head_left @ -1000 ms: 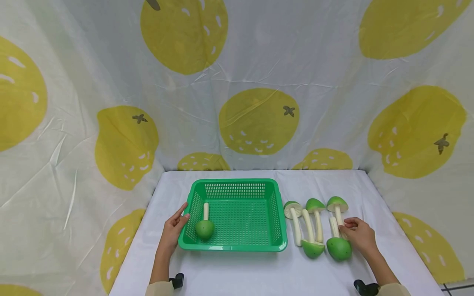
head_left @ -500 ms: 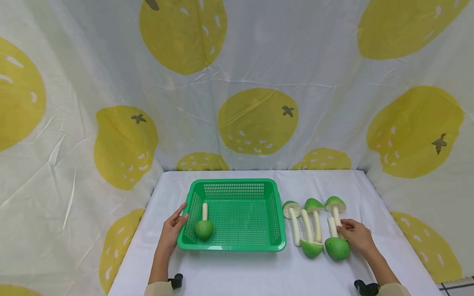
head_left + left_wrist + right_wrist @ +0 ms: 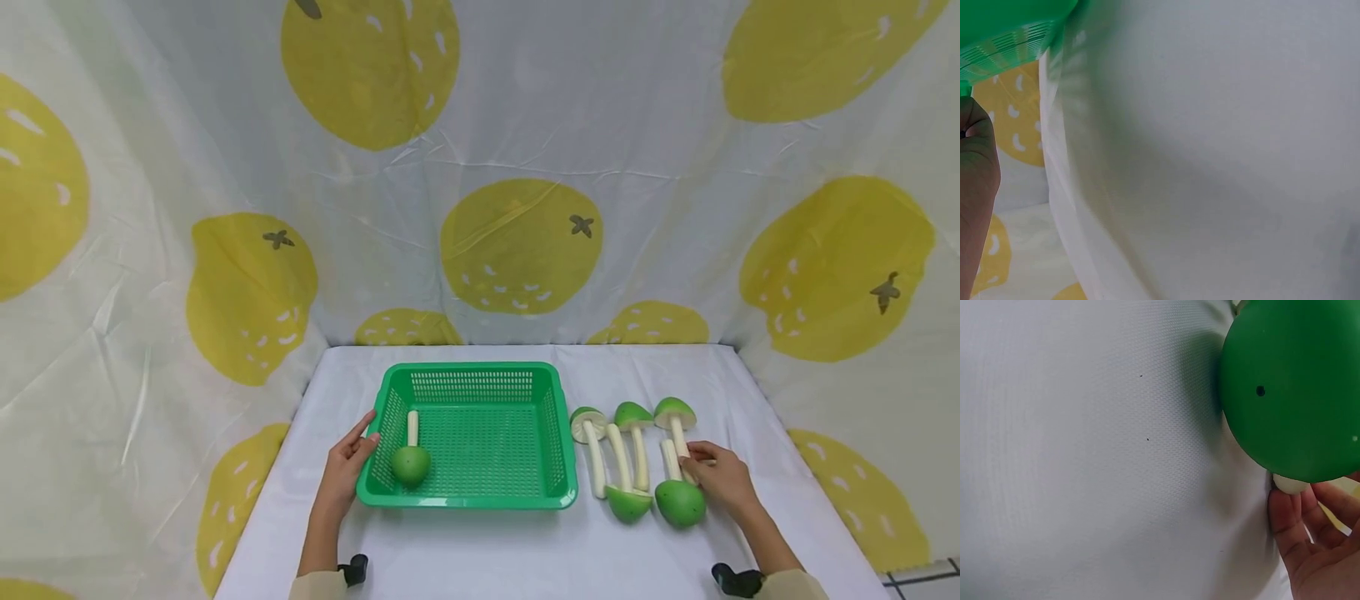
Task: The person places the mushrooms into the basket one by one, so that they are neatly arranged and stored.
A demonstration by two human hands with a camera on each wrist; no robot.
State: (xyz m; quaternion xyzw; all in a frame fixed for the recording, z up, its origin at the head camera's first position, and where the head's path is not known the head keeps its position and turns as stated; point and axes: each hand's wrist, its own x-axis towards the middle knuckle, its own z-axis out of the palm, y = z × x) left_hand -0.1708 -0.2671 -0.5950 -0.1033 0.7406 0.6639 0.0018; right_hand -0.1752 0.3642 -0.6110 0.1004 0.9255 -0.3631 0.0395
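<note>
A green plastic basket [image 3: 465,502] rests on the white-covered table, with one green-capped toy mushroom [image 3: 411,467] lying inside at the left. My left hand [image 3: 341,467] holds the basket's left side, thumb at the rim and fingers along the outside wall. To the right lie several more mushrooms. My right hand [image 3: 723,479] pinches the cream stem of the far-right mushroom [image 3: 675,411], whose cap points away from me. Beside that stem, a mushroom with its cap nearest me [image 3: 680,503] largely fills the right wrist view's upper right, the fingers showing below its cap.
Between the basket and the right hand lie three mushrooms: one by the basket [image 3: 588,425], one with its cap toward me [image 3: 628,504] and one pointing away [image 3: 633,415]. Lemon-print cloth [image 3: 521,246] walls the table at the back and sides.
The right hand's thumb and fingers have come together round the mushroom stem. The left hand and basket hold still; the head view has shifted slightly.
</note>
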